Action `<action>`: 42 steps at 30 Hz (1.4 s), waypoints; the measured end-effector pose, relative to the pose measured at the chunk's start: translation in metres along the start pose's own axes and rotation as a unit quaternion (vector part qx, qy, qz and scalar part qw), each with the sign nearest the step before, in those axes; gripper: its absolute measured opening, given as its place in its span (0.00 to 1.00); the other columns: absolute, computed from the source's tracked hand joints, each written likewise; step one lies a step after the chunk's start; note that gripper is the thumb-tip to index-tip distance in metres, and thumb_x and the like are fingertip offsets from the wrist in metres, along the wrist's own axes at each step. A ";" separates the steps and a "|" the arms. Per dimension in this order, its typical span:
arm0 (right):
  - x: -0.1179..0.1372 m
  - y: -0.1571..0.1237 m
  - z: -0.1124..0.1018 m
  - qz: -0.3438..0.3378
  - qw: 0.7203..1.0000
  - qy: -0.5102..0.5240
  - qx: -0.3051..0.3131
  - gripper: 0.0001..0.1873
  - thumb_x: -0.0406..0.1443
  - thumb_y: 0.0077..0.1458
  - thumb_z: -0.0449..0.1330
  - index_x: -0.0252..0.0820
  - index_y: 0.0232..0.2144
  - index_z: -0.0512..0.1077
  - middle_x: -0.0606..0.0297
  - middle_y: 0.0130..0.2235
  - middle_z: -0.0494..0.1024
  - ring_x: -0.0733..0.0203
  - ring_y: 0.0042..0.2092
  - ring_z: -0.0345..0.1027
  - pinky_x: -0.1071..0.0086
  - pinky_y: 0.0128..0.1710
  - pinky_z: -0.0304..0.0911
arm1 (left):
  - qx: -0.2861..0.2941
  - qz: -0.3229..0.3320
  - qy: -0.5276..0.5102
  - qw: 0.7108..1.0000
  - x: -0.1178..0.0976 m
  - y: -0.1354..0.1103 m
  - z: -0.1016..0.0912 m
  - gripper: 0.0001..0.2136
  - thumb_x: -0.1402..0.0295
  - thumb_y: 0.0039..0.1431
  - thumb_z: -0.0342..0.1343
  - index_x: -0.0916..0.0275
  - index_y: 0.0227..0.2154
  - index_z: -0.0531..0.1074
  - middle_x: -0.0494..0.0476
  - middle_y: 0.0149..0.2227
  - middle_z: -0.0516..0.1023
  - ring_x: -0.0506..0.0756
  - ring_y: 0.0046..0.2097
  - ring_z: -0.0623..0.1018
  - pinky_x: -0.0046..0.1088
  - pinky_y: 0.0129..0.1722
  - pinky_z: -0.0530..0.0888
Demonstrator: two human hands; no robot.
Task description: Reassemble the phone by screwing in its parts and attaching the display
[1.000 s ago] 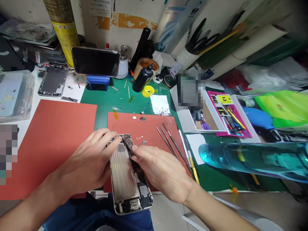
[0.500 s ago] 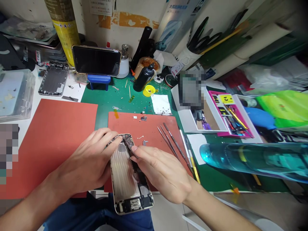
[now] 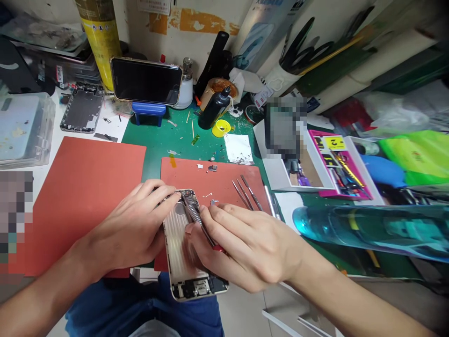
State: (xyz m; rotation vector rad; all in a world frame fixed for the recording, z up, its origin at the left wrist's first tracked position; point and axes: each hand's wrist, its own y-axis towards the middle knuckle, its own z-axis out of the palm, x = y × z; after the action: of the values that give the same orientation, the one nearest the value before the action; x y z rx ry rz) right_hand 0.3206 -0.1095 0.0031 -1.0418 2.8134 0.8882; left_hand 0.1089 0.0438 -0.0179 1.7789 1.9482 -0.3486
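Note:
An opened smartphone housing [image 3: 177,241] with a bare metallic back plate tilts over the front edge of the bench, its lower end above my lap. My left hand [image 3: 142,222] grips its upper left edge, fingertips curled near the top corner. In my right hand [image 3: 242,243] is a slim ridged metal tool [image 3: 193,211] with a red end, pinched between thumb and fingers. It slants towards the top of the housing, where small parts show; its exact tip is hard to make out. The lower right of the housing is partly behind my right hand.
Two red-brown mats [image 3: 94,187] lie on the bench; tiny parts and tweezers [image 3: 242,194] rest on the right one. Behind stand a phone [image 3: 145,80] on a blue stand and a dark bottle [image 3: 214,108]. A white box [image 3: 277,171] and blue transparent bottle [image 3: 351,231] are right.
My right hand has turned and shifted to the right, showing more of the ridged tool and its red end. My left hand still grips the housing. The view has shifted slightly.

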 end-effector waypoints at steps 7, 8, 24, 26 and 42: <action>-0.004 0.010 -0.007 -0.036 0.998 -0.013 0.046 0.05 0.30 0.67 0.64 0.34 0.38 0.81 0.61 0.29 0.76 0.56 0.33 0.69 0.60 0.31 0.67 | -0.004 -0.001 0.000 1.000 -0.001 0.000 -0.001 0.22 0.77 0.68 0.50 0.68 0.63 0.69 0.67 0.60 0.75 0.65 0.61 0.69 0.48 0.61 0.75; -0.003 0.010 -0.006 -0.040 0.998 -0.014 0.042 0.05 0.30 0.67 0.65 0.34 0.38 0.81 0.62 0.28 0.75 0.57 0.32 0.67 0.60 0.30 0.65 | -0.003 -0.001 0.000 1.000 -0.001 0.000 -0.001 0.21 0.77 0.68 0.50 0.69 0.63 0.70 0.67 0.60 0.76 0.65 0.61 0.69 0.48 0.61 0.75; -0.004 0.012 -0.001 -0.043 0.998 0.008 0.046 0.08 0.31 0.66 0.64 0.41 0.32 0.77 0.65 0.26 0.71 0.58 0.30 0.62 0.60 0.29 0.57 | -0.010 0.005 0.009 1.000 0.001 -0.001 0.001 0.20 0.75 0.70 0.49 0.69 0.63 0.70 0.67 0.60 0.76 0.65 0.62 0.70 0.49 0.61 0.76; -0.003 0.011 0.000 -0.047 0.998 0.008 0.043 0.08 0.31 0.66 0.65 0.41 0.32 0.77 0.66 0.26 0.70 0.58 0.30 0.62 0.60 0.29 0.58 | -0.008 0.002 0.010 1.000 0.001 0.000 0.001 0.20 0.74 0.71 0.50 0.69 0.63 0.70 0.67 0.60 0.76 0.66 0.62 0.70 0.50 0.61 0.76; -0.005 0.003 0.005 -0.044 0.999 -0.004 0.023 0.04 0.32 0.63 0.68 0.39 0.34 0.78 0.64 0.28 0.70 0.58 0.31 0.62 0.60 0.28 0.57 | -0.007 -0.001 -0.001 1.000 -0.001 -0.001 -0.001 0.20 0.74 0.71 0.50 0.67 0.63 0.69 0.67 0.60 0.76 0.65 0.61 0.70 0.49 0.59 0.77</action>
State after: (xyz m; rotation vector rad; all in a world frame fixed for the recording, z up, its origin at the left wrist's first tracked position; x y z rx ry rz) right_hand 0.3215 -0.1020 0.0017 -1.1421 2.7435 0.8147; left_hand 0.1078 0.0436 -0.0171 1.7674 1.9473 -0.3372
